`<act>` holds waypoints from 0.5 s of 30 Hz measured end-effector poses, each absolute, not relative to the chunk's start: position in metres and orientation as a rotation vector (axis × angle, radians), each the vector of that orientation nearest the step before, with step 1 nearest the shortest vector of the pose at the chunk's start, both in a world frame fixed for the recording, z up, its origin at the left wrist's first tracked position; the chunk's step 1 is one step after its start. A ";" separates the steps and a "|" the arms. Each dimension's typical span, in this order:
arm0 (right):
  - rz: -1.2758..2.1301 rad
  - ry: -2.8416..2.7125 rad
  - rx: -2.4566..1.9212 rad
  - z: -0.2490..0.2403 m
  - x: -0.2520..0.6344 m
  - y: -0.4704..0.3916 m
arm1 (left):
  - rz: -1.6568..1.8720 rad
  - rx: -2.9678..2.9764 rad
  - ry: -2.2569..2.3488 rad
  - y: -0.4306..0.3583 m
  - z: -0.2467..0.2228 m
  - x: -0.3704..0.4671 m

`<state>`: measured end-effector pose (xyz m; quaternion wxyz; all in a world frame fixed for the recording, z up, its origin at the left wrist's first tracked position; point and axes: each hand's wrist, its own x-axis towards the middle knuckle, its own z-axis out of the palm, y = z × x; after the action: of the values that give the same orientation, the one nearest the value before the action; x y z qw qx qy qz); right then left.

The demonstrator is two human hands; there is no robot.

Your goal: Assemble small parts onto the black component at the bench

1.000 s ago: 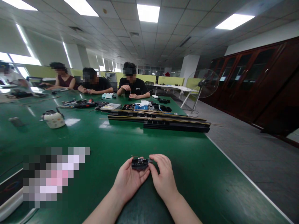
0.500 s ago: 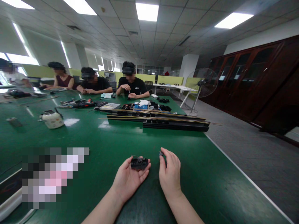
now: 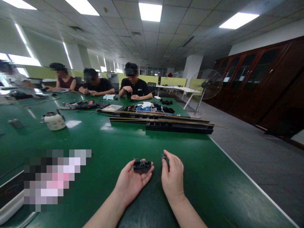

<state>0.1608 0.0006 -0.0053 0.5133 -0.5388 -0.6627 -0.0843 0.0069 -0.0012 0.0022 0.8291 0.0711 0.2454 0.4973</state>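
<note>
Left hand [image 3: 129,180]: palm up, half open with fingers loosely curled, cradling the black part [image 3: 142,167] between thumb and fingers.
Black part: above the green surface [image 3: 114,190], with a thin wire-like strand along its upper edge; finer detail too small to tell.
Right hand [image 3: 173,173]: nearly closed at the fingertips, pinching a small dark piece [image 3: 163,156], apart from the black part.
Beyond both hands: long black rails [image 3: 179,129] lying across the surface, under thin brass-coloured rods [image 3: 163,121].
Farther left: a pale patterned jar [image 3: 55,122] near a grey cylinder [image 3: 15,123].
Lower left: a pixelated patch, contents impossible to make out.
Far side: a seated person in black [image 3: 136,88], head bent over both hands.
</note>
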 end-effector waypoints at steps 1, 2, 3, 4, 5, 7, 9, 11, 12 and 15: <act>-0.185 -1.607 -1.300 -0.005 0.161 0.000 | 1.058 0.153 0.522 -0.001 0.002 0.007; -0.164 -1.623 -1.305 -0.005 0.160 0.000 | 1.061 0.154 0.526 -0.001 0.003 0.007; -0.143 -1.639 -1.311 -0.005 0.160 -0.001 | 1.064 0.154 0.531 -0.001 0.003 0.007; -0.123 -1.654 -1.315 -0.005 0.159 -0.001 | 1.067 0.154 0.535 -0.001 0.003 0.008; -0.104 -1.667 -1.315 -0.005 0.158 -0.002 | 1.072 0.155 0.536 -0.001 0.004 0.008; -0.070 -1.701 -1.298 -0.004 0.155 -0.004 | 1.082 0.158 0.532 -0.001 0.004 0.008; -0.031 -1.745 -1.272 -0.002 0.152 -0.006 | 1.091 0.156 0.522 -0.001 0.004 0.009; 0.027 -1.796 -1.228 0.000 0.149 -0.009 | 1.096 0.143 0.510 -0.001 0.004 0.009; 0.062 -1.820 -1.199 0.002 0.147 -0.010 | 1.096 0.137 0.503 -0.001 0.004 0.009; 0.141 -1.858 -1.113 0.006 0.145 -0.013 | 1.091 0.132 0.486 0.000 0.004 0.010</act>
<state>0.1446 -0.0128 0.0060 0.4666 -0.4534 -0.7573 0.0573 0.0103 -0.0005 0.0040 0.8249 0.0620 0.2287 0.5132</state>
